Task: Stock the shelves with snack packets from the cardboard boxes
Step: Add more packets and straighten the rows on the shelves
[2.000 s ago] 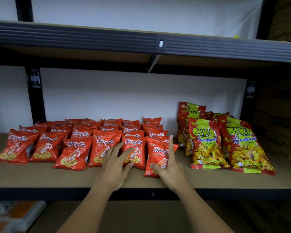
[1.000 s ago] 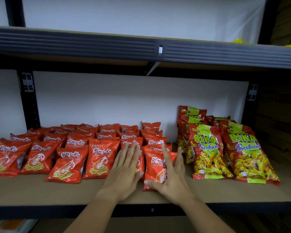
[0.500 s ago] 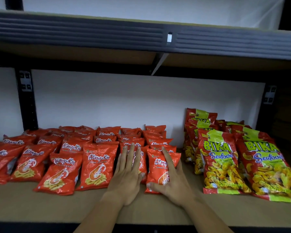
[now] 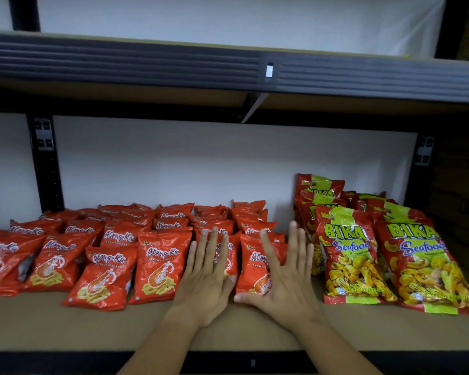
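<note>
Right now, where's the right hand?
Head view, centre-right: right hand lies flat on the last front orange prawn-cracker packet, between the left hand and the Bika packets.

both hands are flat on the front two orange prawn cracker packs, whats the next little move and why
Probably slide the rightmost front pack a touch left with the right hand. Both hands lie open, the left hand flat on the neighbouring pack, so neither has a grip; the two packs sit almost flush, and bare shelf shows in front.
</note>
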Motion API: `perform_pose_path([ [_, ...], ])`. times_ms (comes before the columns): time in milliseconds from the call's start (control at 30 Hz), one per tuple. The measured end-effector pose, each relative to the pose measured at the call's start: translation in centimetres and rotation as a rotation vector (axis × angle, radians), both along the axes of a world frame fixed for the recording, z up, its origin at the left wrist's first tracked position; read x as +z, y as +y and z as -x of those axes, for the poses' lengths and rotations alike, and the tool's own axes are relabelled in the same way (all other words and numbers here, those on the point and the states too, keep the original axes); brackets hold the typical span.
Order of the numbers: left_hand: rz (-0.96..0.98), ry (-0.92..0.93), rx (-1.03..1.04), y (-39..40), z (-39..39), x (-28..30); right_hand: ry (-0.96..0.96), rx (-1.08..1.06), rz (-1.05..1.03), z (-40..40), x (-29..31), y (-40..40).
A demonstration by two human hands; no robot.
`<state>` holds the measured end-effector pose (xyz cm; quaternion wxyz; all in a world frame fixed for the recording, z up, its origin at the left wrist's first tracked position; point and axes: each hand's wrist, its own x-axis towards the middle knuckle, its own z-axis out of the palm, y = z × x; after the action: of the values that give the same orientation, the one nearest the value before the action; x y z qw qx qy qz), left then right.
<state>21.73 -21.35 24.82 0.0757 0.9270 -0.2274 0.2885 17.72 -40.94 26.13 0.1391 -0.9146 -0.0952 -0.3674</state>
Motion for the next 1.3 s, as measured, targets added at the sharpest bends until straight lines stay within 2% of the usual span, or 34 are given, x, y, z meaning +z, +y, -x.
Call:
perform_pose_path([
  [100, -0.032, 0.007, -0.042, 0.6, 0.7, 0.5, 0.057, 0.047, 0.178, 0.3, 0.0, 0.6],
  [300, 0.049, 0.034, -0.053, -0.6, -0.5, 0.7, 0.089, 0.026, 0.248, -2.0, -0.1, 1.0],
  [533, 0.039, -0.001, -0.007, -1.4, -3.1, -0.3, 0.072, 0.03, 0.231, -4.8, -0.6, 0.7],
  [800, -0.007, -0.073, 0.008, -0.8, -2.1, -0.3, 0.044, 0.05, 0.256, -3.3, 0.1, 0.8],
  [967, 0.036, -0.106, 0.011, 3.2, 0.8, 0.3, -0.012, 0.091, 0.34, -0.7, 1.1, 2.1],
  [1067, 0.099, -0.137, 0.073, 7.3, 2.2, 0.8, -0.043, 0.196, 0.356, 0.3, 1.4, 5.3],
  [1167, 0.114, -0.129, 0.184, 11.3, 3.2, 1.0, 0.01, 0.291, 0.311, 0.6, 1.7, 9.4],
  [1300, 0.138, -0.029, 0.335, 13.9, 3.4, 0.8, 0.141, 0.349, 0.161, -1.3, 3.4, 13.7],
])
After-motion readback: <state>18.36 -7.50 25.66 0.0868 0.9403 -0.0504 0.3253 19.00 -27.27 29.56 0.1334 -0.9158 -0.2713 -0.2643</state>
